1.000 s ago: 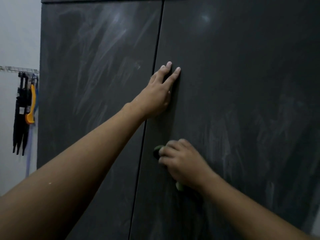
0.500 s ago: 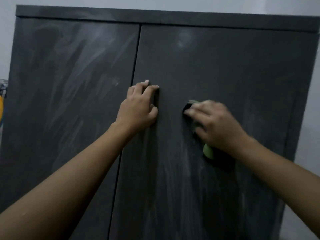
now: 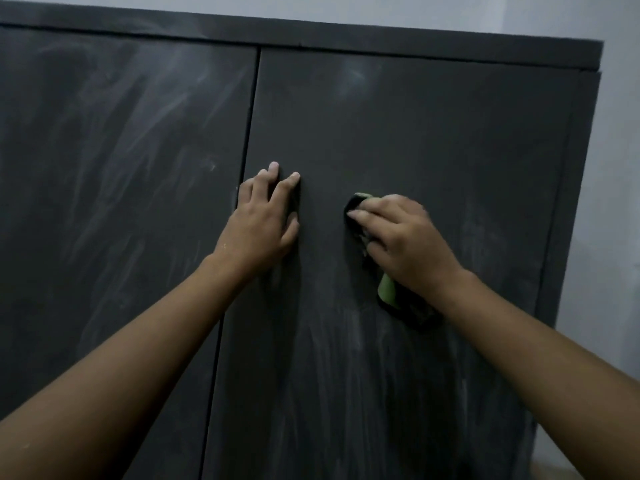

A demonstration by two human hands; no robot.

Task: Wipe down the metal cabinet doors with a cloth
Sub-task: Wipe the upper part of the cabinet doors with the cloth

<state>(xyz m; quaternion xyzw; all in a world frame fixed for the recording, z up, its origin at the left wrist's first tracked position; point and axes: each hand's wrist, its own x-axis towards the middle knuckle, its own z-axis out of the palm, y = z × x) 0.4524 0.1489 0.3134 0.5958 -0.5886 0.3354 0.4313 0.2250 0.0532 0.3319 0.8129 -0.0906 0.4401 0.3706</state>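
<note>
The right hand [image 3: 405, 237], a little blurred, covers most of the cloth [image 3: 387, 289]; only a green end below the wrist shows clearly. The picture's left edge cuts off the left door [image 3: 121, 202], and the bottom edge cuts off the right door [image 3: 433, 133] too.

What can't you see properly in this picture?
Head view:
Green cloth: mostly under the right hand; shape unclear.
Left dark grey metal door: cut off by the left edge.
Right dark grey metal door: bottom past the lower edge.
Handles: the left hand may cover one.
</note>
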